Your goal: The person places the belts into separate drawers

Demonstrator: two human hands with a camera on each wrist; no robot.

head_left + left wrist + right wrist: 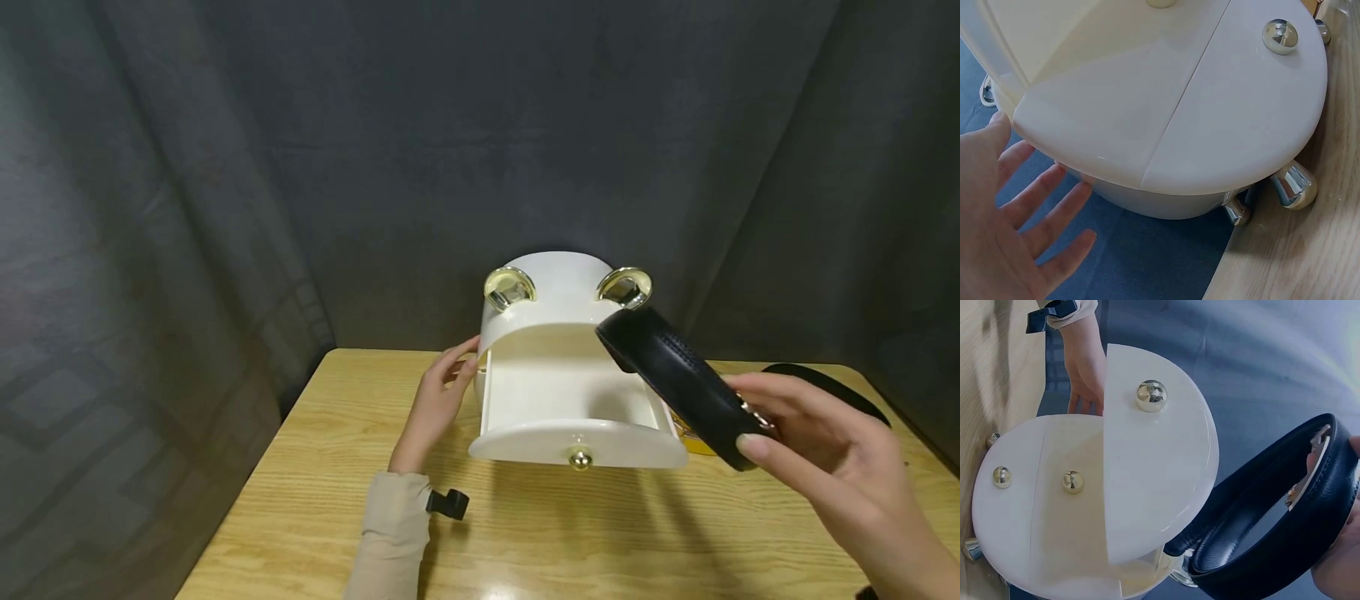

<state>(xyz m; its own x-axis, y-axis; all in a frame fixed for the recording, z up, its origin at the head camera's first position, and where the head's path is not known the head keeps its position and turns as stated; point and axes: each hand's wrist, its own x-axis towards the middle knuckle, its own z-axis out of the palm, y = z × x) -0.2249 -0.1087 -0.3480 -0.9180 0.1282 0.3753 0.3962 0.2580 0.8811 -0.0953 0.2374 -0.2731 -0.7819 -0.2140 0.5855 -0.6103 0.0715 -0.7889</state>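
A white rounded storage box (558,287) with two gold ear-like pieces stands on the table. Its upper drawer (581,442), with a gold knob, is pulled out toward me. My left hand (442,396) rests against the box's left side; in the left wrist view its spread fingers (1041,194) touch the edge. My right hand (840,450) pinches a coiled black leather belt (678,379) between thumb and fingers. The coil is held tilted over the right side of the open drawer. Metal on the belt (1272,562) shows inside the loop.
The wooden table (307,500) ends at a dark curtain (420,192). Behind my right hand lies a black curved object (825,387). Something yellow (701,446) is partly hidden by the belt. A second gold knob (1002,477) marks the lower front of the box.
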